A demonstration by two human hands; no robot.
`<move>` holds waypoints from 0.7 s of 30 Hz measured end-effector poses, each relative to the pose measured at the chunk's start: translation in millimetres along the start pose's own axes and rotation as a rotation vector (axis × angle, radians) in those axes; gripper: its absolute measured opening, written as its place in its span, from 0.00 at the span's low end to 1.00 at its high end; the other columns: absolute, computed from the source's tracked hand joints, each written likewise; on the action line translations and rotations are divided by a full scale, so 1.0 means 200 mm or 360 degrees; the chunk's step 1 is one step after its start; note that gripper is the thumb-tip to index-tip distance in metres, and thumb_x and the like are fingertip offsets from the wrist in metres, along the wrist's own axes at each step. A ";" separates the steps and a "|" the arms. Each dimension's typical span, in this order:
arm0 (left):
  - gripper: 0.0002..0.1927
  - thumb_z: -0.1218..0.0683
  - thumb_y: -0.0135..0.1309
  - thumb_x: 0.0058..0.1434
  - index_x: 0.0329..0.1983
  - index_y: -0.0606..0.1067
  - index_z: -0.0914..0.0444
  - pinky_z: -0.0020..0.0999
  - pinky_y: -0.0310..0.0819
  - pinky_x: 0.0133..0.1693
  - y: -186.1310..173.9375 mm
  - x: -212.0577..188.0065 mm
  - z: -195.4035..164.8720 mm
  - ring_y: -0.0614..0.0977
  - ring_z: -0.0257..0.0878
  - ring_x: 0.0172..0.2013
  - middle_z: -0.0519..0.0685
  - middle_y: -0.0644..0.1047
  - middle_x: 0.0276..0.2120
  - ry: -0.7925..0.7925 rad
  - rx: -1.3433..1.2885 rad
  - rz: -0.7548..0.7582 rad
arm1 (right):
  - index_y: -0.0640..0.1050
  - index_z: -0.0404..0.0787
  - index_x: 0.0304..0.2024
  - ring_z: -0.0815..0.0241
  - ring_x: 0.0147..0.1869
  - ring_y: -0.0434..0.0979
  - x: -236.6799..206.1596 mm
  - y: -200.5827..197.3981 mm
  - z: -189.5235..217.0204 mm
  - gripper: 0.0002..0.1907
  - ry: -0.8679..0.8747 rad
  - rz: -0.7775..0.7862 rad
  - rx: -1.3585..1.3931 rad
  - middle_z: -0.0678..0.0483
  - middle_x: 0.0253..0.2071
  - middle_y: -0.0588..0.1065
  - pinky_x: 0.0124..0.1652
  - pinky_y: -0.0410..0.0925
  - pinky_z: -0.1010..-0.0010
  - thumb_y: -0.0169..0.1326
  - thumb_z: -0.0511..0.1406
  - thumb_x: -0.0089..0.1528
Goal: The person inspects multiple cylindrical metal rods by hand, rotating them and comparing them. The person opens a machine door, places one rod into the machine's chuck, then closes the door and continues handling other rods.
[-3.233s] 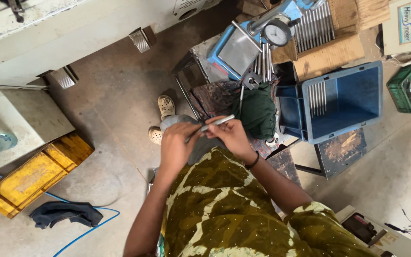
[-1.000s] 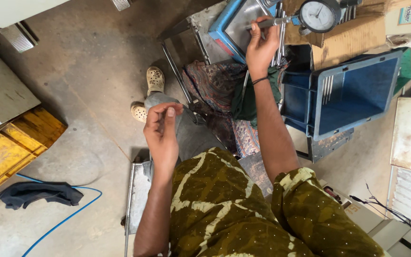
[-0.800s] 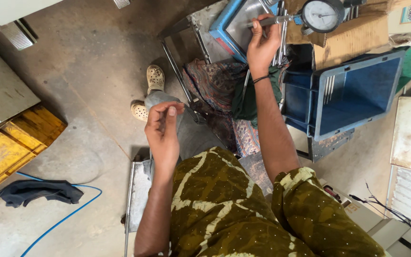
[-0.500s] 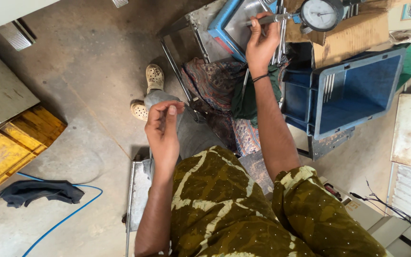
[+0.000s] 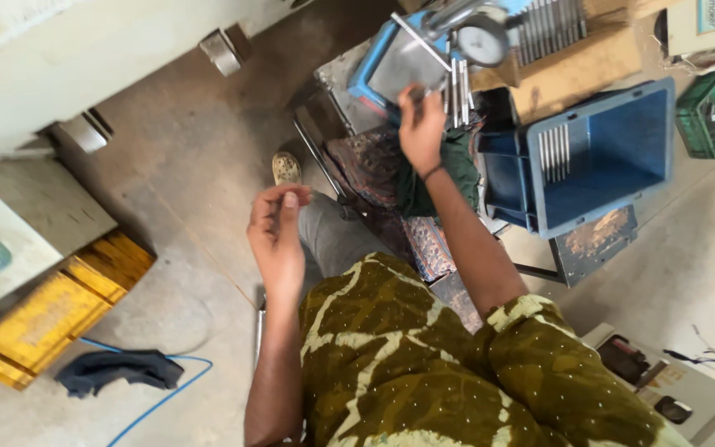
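workshop | concrete floor (image 5: 200,165) | dial gauge (image 5: 482,41) | blue crate (image 5: 614,157) of metal rods (image 5: 554,153)

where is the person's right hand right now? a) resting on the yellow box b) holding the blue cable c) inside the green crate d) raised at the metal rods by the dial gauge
d: the right hand is raised to the upright metal rods just below the round dial gauge, far from the yellow box, the green crate and the blue cable.

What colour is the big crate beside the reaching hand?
Blue, the big crate, seen in the head view.
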State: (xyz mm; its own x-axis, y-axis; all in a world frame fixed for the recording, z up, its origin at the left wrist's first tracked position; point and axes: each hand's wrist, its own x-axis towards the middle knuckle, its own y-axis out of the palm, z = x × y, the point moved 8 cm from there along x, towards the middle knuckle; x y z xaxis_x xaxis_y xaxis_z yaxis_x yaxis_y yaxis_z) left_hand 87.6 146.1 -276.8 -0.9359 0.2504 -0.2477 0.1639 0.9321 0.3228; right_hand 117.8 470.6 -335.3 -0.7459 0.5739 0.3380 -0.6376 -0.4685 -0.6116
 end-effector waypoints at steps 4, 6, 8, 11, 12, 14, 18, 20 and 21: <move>0.08 0.57 0.48 0.76 0.50 0.74 0.68 0.33 0.75 0.56 0.01 0.02 -0.11 0.81 0.36 0.46 0.51 0.81 0.44 0.0083 -0.0115 -0.0004 | 0.75 0.34 0.43 0.63 0.42 0.75 -0.21 -0.21 -0.03 0.04 -0.0006 -0.0023 0.0271 0.50 0.38 0.75 0.43 0.71 0.69 0.57 0.27 0.67; 0.08 0.57 0.49 0.75 0.49 0.74 0.67 0.33 0.76 0.56 0.03 0.04 -0.17 0.81 0.37 0.46 0.51 0.81 0.44 0.0119 -0.0154 -0.0011 | 0.76 0.34 0.42 0.67 0.37 0.72 -0.24 -0.34 -0.21 0.06 0.0440 -0.0077 0.0565 0.54 0.34 0.73 0.40 0.68 0.73 0.49 0.25 0.65; 0.08 0.57 0.49 0.74 0.49 0.74 0.67 0.33 0.76 0.54 0.06 0.06 -0.22 0.82 0.37 0.46 0.51 0.81 0.44 0.0118 -0.0121 -0.0013 | 0.78 0.33 0.43 0.59 0.39 0.75 -0.23 -0.50 -0.29 0.08 0.0564 -0.0077 0.0058 0.47 0.35 0.78 0.44 0.70 0.67 0.48 0.30 0.66; 0.09 0.56 0.49 0.75 0.49 0.75 0.67 0.32 0.75 0.53 0.17 0.06 -0.29 0.81 0.36 0.46 0.51 0.81 0.45 0.0140 -0.0149 0.0095 | 0.81 0.33 0.44 0.47 0.44 0.83 -0.18 -0.56 -0.34 0.17 0.0695 0.0022 -0.0391 0.37 0.38 0.80 0.43 0.72 0.60 0.59 0.41 0.62; 0.09 0.56 0.49 0.74 0.49 0.75 0.67 0.32 0.75 0.53 0.21 0.06 -0.30 0.81 0.37 0.46 0.51 0.81 0.45 0.0157 -0.0153 0.0123 | 0.81 0.32 0.43 0.45 0.44 0.83 -0.16 -0.54 -0.34 0.21 0.0696 0.0081 -0.0401 0.36 0.38 0.80 0.42 0.72 0.59 0.62 0.44 0.60; 0.09 0.56 0.50 0.74 0.49 0.74 0.67 0.31 0.75 0.54 0.28 0.06 -0.32 0.81 0.37 0.46 0.51 0.81 0.44 0.0185 -0.0163 0.0172 | 0.81 0.31 0.42 0.41 0.45 0.83 -0.11 -0.49 -0.32 0.30 0.0698 0.0209 -0.0427 0.35 0.39 0.80 0.42 0.73 0.56 0.67 0.51 0.55; 0.10 0.55 0.50 0.74 0.48 0.75 0.67 0.31 0.75 0.53 0.41 0.09 -0.31 0.81 0.36 0.46 0.50 0.81 0.44 0.0223 -0.0116 0.0254 | 0.82 0.31 0.38 0.40 0.42 0.83 -0.04 -0.41 -0.30 0.32 0.0866 0.0431 -0.0543 0.35 0.36 0.80 0.41 0.73 0.53 0.67 0.54 0.53; 0.10 0.54 0.50 0.73 0.48 0.74 0.67 0.31 0.75 0.53 0.48 0.12 -0.27 0.81 0.35 0.45 0.50 0.81 0.43 0.0215 -0.0182 0.0274 | 0.82 0.32 0.38 0.38 0.42 0.82 0.01 -0.40 -0.28 0.32 0.0799 0.0473 -0.0590 0.34 0.36 0.79 0.41 0.73 0.52 0.67 0.54 0.51; 0.10 0.55 0.50 0.74 0.48 0.74 0.67 0.31 0.75 0.53 0.50 0.13 -0.26 0.81 0.35 0.45 0.50 0.80 0.43 0.0240 -0.0185 0.0280 | 0.81 0.31 0.37 0.37 0.42 0.82 0.02 -0.40 -0.28 0.32 0.0796 0.0512 -0.0654 0.33 0.35 0.79 0.41 0.73 0.51 0.68 0.55 0.52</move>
State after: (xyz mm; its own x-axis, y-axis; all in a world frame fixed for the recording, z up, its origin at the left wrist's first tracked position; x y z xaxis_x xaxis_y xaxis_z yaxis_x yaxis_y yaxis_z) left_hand 64.5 233.0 -203.9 -0.9335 0.3561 -0.0425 0.2995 0.8391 0.4540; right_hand 176.1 548.2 -324.2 -0.6441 0.7351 -0.2117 -0.2041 -0.4318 -0.8786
